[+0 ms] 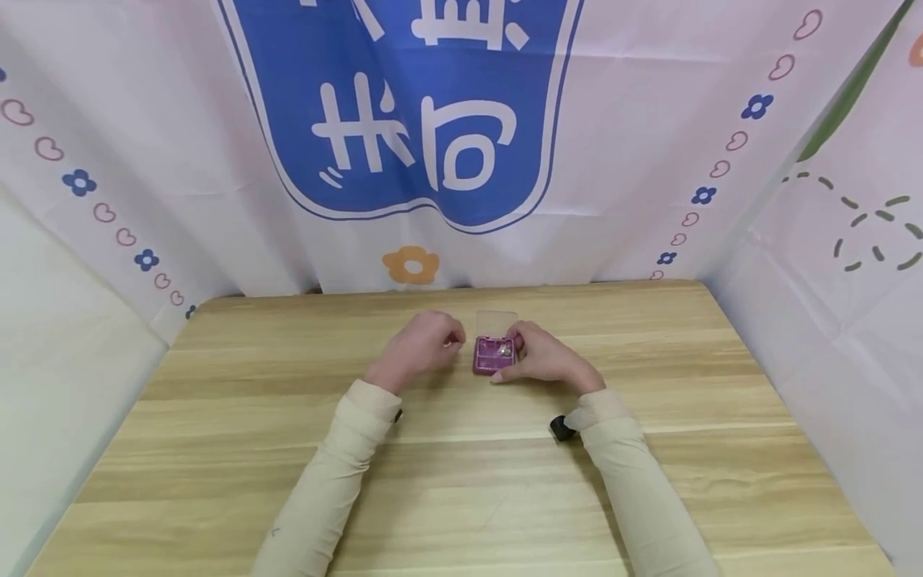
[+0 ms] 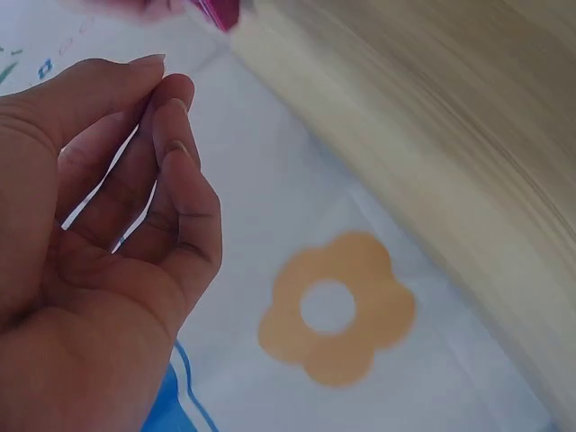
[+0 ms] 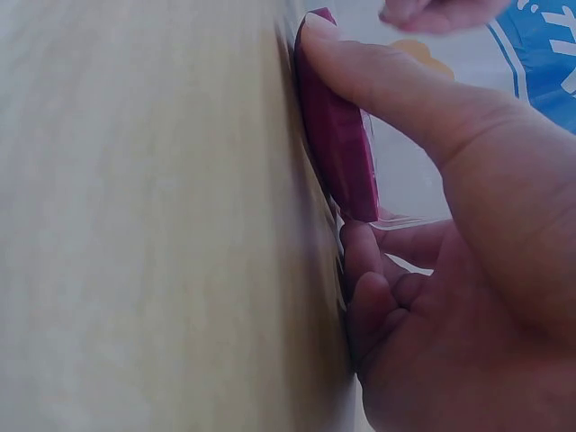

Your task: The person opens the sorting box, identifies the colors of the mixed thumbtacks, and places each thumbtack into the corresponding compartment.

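Observation:
A small purple compartment box (image 1: 486, 365) lies on the table with its clear lid (image 1: 496, 323) flipped back toward the wall. Small shiny pieces (image 1: 505, 350) sit in its upper right compartment. From the right side my right hand (image 1: 541, 354) grips the box, thumb along the near edge and fingers behind; the right wrist view shows the thumb on the purple side (image 3: 337, 126). My left hand (image 1: 427, 344) hovers just left of the box, fingers bent. Thumb and index fingertips (image 2: 148, 67) meet in the left wrist view, with no thing visible between them.
The wood-grain table (image 1: 461, 497) ends at a white cloth backdrop (image 1: 634, 200) with a blue printed sign and an orange flower. White side walls (image 1: 829, 344) flank the table. A black wrist device (image 1: 561, 428) shows under the right cuff.

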Available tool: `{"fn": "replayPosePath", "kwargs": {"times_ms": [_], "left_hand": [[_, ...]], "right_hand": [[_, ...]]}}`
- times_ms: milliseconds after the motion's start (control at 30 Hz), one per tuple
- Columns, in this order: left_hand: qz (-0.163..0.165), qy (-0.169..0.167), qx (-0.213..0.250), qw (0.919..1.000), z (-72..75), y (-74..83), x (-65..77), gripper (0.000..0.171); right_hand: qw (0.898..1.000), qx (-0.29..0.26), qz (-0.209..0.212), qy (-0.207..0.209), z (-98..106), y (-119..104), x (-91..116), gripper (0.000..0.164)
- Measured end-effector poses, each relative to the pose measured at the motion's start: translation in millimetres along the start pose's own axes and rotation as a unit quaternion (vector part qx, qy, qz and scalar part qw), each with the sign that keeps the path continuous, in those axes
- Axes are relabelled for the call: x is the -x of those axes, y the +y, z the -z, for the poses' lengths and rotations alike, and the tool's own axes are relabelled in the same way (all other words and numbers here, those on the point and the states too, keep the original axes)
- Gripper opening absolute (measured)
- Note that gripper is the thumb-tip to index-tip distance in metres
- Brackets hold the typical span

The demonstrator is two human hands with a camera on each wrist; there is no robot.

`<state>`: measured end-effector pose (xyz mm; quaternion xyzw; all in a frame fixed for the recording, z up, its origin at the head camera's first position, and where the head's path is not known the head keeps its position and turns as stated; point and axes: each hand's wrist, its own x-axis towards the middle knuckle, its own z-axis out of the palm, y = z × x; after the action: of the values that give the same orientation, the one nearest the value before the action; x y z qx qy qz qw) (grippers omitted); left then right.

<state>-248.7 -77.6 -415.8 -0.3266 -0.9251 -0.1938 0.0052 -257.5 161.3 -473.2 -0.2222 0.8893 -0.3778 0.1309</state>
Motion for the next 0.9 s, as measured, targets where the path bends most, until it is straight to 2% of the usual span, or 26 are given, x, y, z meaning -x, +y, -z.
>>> {"fn": "replayPosePath", "kwargs": {"times_ms": [233,567,700,900], "left_hand": [[0.007,0.022,-0.01,0.9997,19.4,-21.2,31.7,0.01],[0.063,0.02,-0.015,0.9977,38.7,-51.4,80.4,0.013],[0.079,0.002,-0.004,0.9969,39.3,-62.8,94.6,0.008],[0.114,-0.05,0.037,0.9915,32.9,-72.2,107.4,0.003]], "right_hand": [[1.0,0.006,0.001,0.005,5.0,2.0,0.4,0.072],[1.0,0.009,0.004,0.008,6.8,2.0,2.1,0.074],[1.0,0.009,0.005,0.009,7.2,2.0,2.7,0.075],[1.0,0.008,0.004,0.007,6.6,-0.6,4.2,0.075]]}}
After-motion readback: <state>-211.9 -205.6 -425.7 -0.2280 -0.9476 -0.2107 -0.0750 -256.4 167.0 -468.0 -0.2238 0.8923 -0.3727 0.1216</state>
